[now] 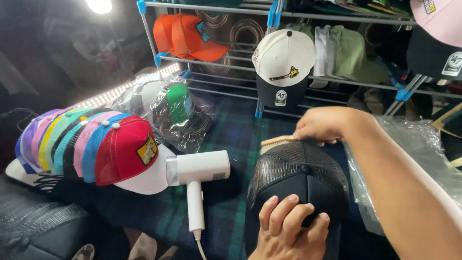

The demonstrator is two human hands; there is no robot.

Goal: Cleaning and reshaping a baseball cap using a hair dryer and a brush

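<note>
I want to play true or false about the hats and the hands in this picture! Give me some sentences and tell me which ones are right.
1. The left hand holds a black cap. True.
2. The right hand holds a pair of scissors. False: it holds a wooden brush against the cap's mesh back.
3. A white steamer lies beside a stack of caps. True.
4. The top cap of the stack is green. False: its front panel is red, with a white brim.
5. An orange cap hangs on the rack. True.
</note>
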